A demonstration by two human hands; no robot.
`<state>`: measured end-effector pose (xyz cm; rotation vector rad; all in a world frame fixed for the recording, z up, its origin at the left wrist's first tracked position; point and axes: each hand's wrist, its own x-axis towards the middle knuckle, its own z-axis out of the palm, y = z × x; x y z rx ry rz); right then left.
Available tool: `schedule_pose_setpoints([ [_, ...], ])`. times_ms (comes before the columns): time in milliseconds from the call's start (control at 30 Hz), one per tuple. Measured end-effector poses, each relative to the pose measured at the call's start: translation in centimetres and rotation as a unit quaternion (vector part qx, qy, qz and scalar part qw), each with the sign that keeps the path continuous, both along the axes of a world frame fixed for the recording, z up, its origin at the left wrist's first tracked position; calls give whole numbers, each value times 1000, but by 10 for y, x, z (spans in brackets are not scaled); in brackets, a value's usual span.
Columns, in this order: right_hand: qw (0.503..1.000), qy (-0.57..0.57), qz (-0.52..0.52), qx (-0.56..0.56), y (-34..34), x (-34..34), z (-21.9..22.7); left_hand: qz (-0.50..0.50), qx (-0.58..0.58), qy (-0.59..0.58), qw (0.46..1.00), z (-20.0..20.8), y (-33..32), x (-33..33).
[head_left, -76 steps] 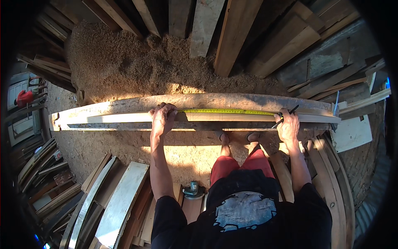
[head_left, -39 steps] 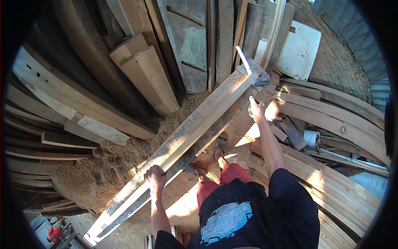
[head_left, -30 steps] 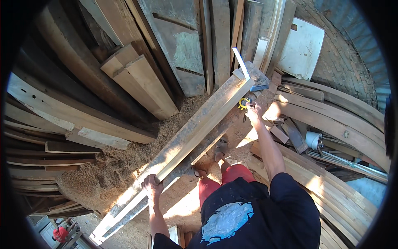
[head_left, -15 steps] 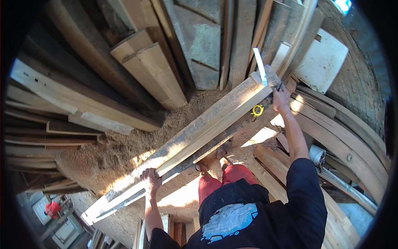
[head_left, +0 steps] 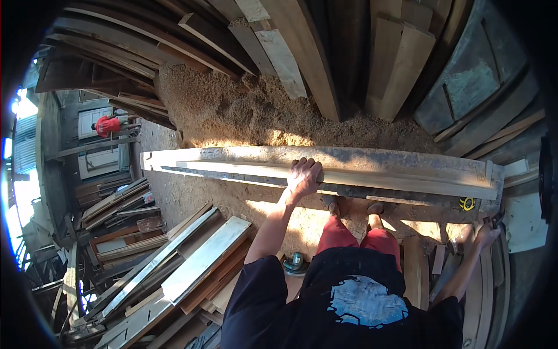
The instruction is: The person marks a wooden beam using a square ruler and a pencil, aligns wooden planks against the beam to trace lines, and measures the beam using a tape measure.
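Note:
A long, pale wooden plank [head_left: 401, 181] lies lengthwise on a low, worn workbench [head_left: 360, 156]. My left hand [head_left: 305, 177] is closed over the plank near its middle, fingers curled across the top. At the bench's right end, my right hand [head_left: 487, 235] is closed around a small dark object [head_left: 498, 220], too indistinct to name. A round yellow tape measure [head_left: 467, 203] rests on the bench's near side, not far from that hand.
Sawdust [head_left: 232, 110] covers the ground beyond the bench, backed by leaning boards [head_left: 401, 64]. Stacked planks [head_left: 203, 256] lie at the near left, and a greenish power tool [head_left: 297, 263] sits beside me. A person in red [head_left: 107, 125] is far left.
My view has swung left, so the bench now runs nearly level across it. Both hands remain at the plank and bench end. More stacked wood and the distant person show at left.

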<state>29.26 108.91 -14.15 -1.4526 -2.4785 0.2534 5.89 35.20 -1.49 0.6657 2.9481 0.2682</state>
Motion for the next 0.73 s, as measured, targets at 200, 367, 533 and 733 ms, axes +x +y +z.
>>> schedule_pose_setpoints([
  [200, 960, 234, -103, -114, -114, -12, 0, -1, 34, -11, 999, 0, -8, -4],
  [367, 911, 242, -193, -273, -247, -76, 58, -17, 21, -28, 999, -2, -21, 4],
  [533, 818, 391, -101, -410, -271, -106, 35, -39, 55, -89, 994, 0, -15, -3],
  [733, 925, -32, -83, -368, -318, -180, 62, -46, 219, -42, 974, 7, -40, 9],
])
